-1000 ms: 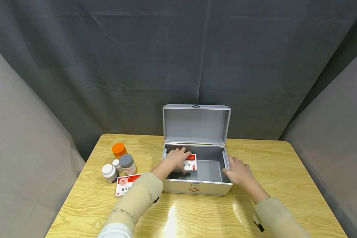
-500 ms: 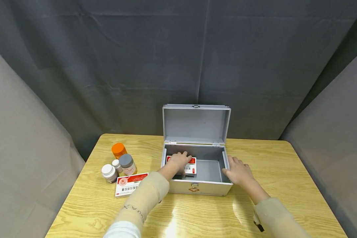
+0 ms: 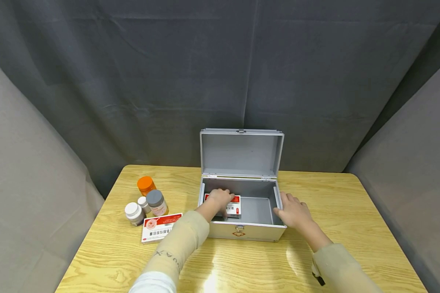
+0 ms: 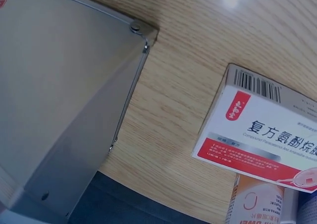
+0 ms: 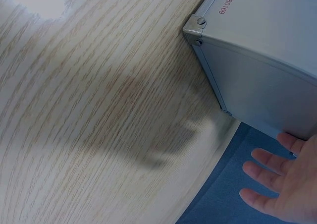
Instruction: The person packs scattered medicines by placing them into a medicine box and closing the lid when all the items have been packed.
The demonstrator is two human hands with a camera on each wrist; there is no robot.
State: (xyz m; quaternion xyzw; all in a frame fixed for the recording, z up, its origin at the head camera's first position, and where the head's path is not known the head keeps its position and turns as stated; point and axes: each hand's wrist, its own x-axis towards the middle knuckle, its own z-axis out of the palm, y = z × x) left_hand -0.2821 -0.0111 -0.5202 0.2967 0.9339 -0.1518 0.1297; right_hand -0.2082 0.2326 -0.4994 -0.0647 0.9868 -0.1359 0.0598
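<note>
An aluminium first-aid box (image 3: 258, 233) stands with its lid (image 3: 242, 154) raised. My left hand (image 3: 219, 199) reaches into its left part and grips a white and red medicine box (image 3: 235, 208), fingers over the top and thumb at the near side. The hand covers the carton's left part. At the right wall, my right hand (image 3: 296, 212) holds the rim, thumb hooked over it and the fingers outside. In the right wrist view the other fingers (image 5: 265, 177) spread loosely beside the wall. The left wrist view shows only the first-aid box's outside, not the left hand.
Left on the table (image 3: 352, 228) lies another medicine carton (image 3: 157, 232), near my left forearm. Behind it stand a white-capped bottle (image 3: 133, 211), a small white bottle (image 3: 144, 202), a grey-capped bottle (image 3: 157, 200) and an orange-capped bottle (image 3: 146, 185). A dark curtain (image 3: 150, 81) hangs behind.
My left hand has moved slightly right and lower inside the first-aid box, taking the medicine box toward the front wall. The right hand stays at the rim.
</note>
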